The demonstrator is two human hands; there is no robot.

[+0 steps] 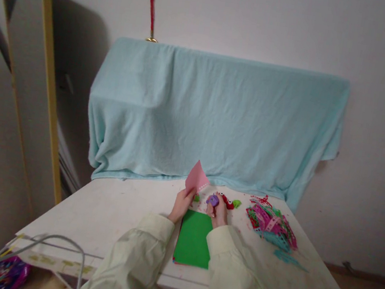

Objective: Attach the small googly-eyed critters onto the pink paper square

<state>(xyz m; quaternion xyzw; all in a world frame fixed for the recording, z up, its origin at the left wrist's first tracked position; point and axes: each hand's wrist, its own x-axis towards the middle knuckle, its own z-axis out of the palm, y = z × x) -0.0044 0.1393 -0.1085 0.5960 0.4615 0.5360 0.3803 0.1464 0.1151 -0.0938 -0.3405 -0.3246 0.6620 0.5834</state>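
Observation:
My left hand [182, 205] pinches a sheet of pink paper [196, 176] by its lower part and holds it up off the table. A row of small punched holes runs along the sheet's lower right edge. In my right hand [220, 212] is a small purple craft punch [212, 200], with the fingers wrapped round it; it is apart from the paper. Beyond that hand lie red and green pieces with eye-like spots [230, 204], partly hidden by it. A stack of paper with a green sheet [195, 239] on top lies below both hands.
A heap of punched paper strips [271, 224] in several colours lies on the right of the white table [113, 214]. Small pink scraps are scattered near the hands. A light blue cloth [218, 119] hangs behind. A grey cable [55, 237] loops over the front left edge.

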